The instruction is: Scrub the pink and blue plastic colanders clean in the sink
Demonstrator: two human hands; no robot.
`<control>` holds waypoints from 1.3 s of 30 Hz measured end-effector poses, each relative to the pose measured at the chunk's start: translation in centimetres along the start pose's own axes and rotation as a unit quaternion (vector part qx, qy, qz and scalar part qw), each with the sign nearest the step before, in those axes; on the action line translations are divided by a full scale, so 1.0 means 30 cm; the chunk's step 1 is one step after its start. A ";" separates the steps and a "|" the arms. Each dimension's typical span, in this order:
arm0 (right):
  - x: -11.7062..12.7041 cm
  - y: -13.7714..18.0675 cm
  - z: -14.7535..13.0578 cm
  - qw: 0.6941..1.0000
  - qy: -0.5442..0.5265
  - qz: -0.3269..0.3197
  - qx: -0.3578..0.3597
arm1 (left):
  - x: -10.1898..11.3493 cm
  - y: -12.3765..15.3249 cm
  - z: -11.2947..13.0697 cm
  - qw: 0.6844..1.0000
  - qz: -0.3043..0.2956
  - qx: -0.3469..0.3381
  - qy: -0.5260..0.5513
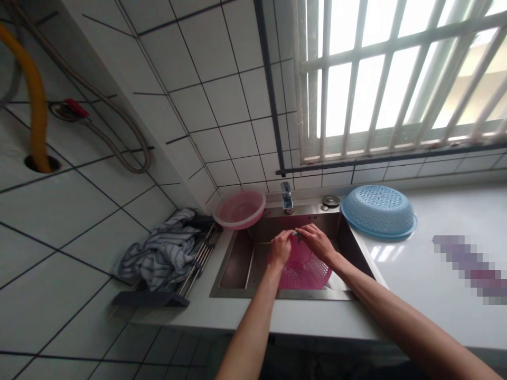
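My left hand (281, 247) and my right hand (316, 240) meet over the sink, fingers pinched close together. Between their fingertips is a small green thing (296, 233), pale at one end; its kind is too small to make out. Directly below, a pink perforated basket (304, 274) sits in the steel sink (237, 266). My hands and forearms hide part of the basket, and I cannot tell what lies inside it.
Behind the sink stands a faucet (287, 198), with a round drain strainer (330, 201) beside it. A pink basin (240, 209) rests at the back left corner, an upturned blue basket (378, 211) at the right. Striped cloth (162, 253) lies on a rack at left.
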State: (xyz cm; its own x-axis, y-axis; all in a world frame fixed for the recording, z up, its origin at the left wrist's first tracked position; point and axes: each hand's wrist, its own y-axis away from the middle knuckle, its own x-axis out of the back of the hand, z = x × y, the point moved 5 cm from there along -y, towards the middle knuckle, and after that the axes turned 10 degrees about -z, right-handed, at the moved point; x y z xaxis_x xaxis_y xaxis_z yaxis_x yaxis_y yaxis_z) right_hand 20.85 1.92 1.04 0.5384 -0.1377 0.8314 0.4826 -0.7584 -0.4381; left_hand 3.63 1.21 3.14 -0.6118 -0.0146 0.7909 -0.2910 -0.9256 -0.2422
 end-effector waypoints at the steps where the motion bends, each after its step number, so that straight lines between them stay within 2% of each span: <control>1: -0.005 -0.006 -0.007 1.000 -0.002 -0.008 0.007 | 0.004 0.001 -0.009 1.000 -0.001 0.013 0.002; 3: 0.003 -0.004 0.024 1.000 -0.011 0.002 -0.018 | 0.037 0.006 -0.048 0.998 0.033 0.059 0.016; 6: 0.038 0.026 0.123 0.994 -0.017 0.044 -0.100 | 0.095 0.018 -0.109 0.983 0.125 0.126 0.041; 8: 0.056 0.044 0.155 0.991 -0.001 0.063 -0.120 | 0.099 0.016 -0.115 0.979 0.148 0.129 0.052; 10: 0.056 0.044 0.133 0.993 0.019 0.066 -0.096 | 0.071 0.005 -0.089 0.986 0.127 0.095 0.054; 13: 0.022 0.016 0.043 0.999 0.037 0.028 -0.016 | 0.013 -0.009 -0.031 0.998 0.047 0.031 0.034; 15: 0.001 -0.002 0.002 0.999 0.041 0.000 0.023 | 0.001 -0.009 -0.017 1.000 0.012 0.014 0.021; 16: -0.002 -0.007 -0.001 0.999 0.039 -0.002 0.026 | 0.010 -0.006 -0.022 1.000 0.015 0.019 0.018; 21: 0.041 0.029 0.116 0.995 0.015 0.060 -0.076 | 0.101 0.018 -0.087 0.987 0.119 0.101 0.024; 24: 0.039 0.045 0.123 0.995 0.014 0.054 -0.082 | 0.071 0.012 -0.055 0.994 0.086 0.057 0.016; 27: 0.009 0.025 0.045 0.999 0.017 0.027 -0.027 | 0.006 0.005 0.001 1.000 0.018 -0.002 -0.004; 30: -0.017 -0.002 -0.012 1.000 0.017 -0.002 0.015 | -0.014 0.004 0.007 1.000 -0.007 -0.006 -0.010; 32: -0.009 -0.006 0.007 1.000 0.004 0.007 0.001 | 0.012 0.006 -0.023 1.000 0.019 0.024 0.003; 36: 0.037 0.035 0.133 0.989 -0.036 0.077 -0.119 | 0.079 0.017 -0.107 0.984 0.112 0.134 0.040; 37: 0.040 0.046 0.152 0.986 -0.038 0.081 -0.137 | 0.079 0.016 -0.112 0.983 0.116 0.137 0.046; 39: 0.030 0.053 0.152 0.988 -0.033 0.071 -0.131 | 0.059 0.007 -0.091 0.990 0.094 0.099 0.045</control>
State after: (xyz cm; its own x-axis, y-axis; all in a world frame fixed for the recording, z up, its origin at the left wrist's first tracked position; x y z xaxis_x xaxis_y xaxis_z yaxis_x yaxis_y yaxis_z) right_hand 25.26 3.49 -0.46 0.6359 -0.2189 0.7401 0.2077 -0.8750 -0.4372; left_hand 0.47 2.02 2.96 -0.7073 -0.1684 0.6866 -0.0207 -0.9659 -0.2582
